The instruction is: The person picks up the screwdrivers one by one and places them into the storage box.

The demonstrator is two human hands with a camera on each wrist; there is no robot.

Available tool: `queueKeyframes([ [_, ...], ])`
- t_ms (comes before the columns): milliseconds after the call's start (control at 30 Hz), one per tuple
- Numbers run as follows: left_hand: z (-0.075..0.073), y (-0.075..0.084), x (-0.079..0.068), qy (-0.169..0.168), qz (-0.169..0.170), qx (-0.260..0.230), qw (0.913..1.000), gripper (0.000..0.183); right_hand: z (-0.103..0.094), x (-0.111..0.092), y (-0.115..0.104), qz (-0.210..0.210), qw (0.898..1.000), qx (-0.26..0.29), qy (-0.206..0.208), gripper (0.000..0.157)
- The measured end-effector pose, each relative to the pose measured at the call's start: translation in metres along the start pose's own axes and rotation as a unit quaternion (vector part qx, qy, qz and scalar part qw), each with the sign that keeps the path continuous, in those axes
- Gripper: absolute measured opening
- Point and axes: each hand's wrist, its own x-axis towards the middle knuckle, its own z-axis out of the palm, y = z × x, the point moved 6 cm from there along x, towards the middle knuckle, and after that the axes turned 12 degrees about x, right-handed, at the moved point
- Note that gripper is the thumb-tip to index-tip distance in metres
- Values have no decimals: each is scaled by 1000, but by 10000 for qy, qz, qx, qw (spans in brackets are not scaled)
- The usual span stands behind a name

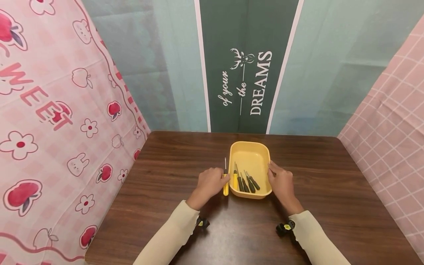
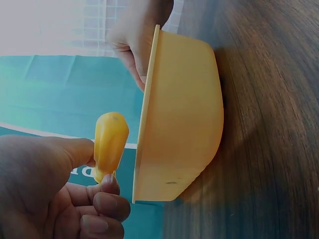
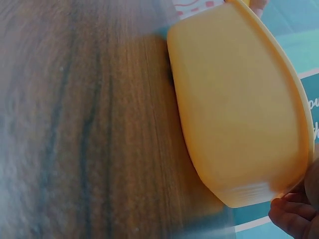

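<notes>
My left hand [image 1: 212,181] pinches a screwdriver [image 1: 226,186] by its yellow handle, between thumb and fingers. Its shaft points away toward the back of the table, just left of the yellow bin [image 1: 250,144]. In the left wrist view the yellow handle end [image 2: 110,137] faces the camera, a little apart from the bin wall [image 2: 184,109]. My right hand [image 1: 281,182] grips the bin's right rim, its fingertips [image 3: 284,211] at the rim in the right wrist view. Inside the bin several screwdrivers lie side by side, one yellow-handled [image 1: 235,180], the others dark-handled [image 1: 251,186].
The bin stands on a dark brown wooden table [image 1: 172,158]. A green curtain [image 1: 165,73] with white lettering hangs behind it. Pink patterned cloth [image 1: 82,129] hangs on the left, and pink checked cloth [image 1: 394,106] on the right.
</notes>
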Motion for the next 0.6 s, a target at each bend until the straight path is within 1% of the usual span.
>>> queueKeyframes([
  [133, 1, 2, 1, -19, 15, 13, 10000, 49, 0, -1, 3, 6, 9999, 167, 15, 24],
  [300, 3, 3, 3, 3, 62, 55, 10000, 45, -1, -2, 3, -159, 9995, 270, 56, 23],
  [467, 4, 3, 3, 8, 94, 61, 9999, 46, -1, -3, 2, -267, 9993, 247, 38, 23],
  [600, 6, 4, 4, -44, 117, 7, 9999, 46, 0, -4, 2, -199, 9995, 225, -30, 24],
])
